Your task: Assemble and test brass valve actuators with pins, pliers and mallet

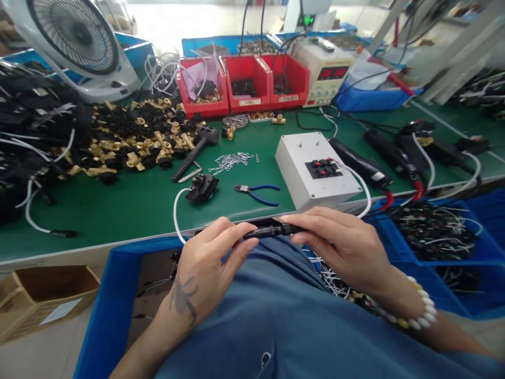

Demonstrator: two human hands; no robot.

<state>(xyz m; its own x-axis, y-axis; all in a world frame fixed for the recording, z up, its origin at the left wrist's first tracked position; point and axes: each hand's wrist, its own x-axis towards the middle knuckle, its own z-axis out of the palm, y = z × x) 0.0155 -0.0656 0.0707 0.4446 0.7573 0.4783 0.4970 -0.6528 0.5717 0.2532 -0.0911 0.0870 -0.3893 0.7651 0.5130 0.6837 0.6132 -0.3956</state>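
Observation:
In front of my body, at the table's front edge, I hold a slim black cable connector (272, 230) lying level between both hands. My left hand (213, 260) pinches its left end between thumb and fingers. The right end is gripped the same way by my right hand (347, 246). A white cable (176, 213) runs from a black plug-like part (202, 188) on the table down behind my left hand. Another white cable (365, 187) leads from the grey switch box (319, 171) down behind my right hand. Blue-handled cutters (258, 193) lie just beyond the connector.
Behind are a hammer (195, 152), small wire clips (232, 162), a pile of brass fittings (138, 142), red bins (246, 84) and a power supply (325, 71). Black-handled tools (361, 163) lie right. Blue crates (106, 300) sit below the table edge; a fan (79, 47) stands back left.

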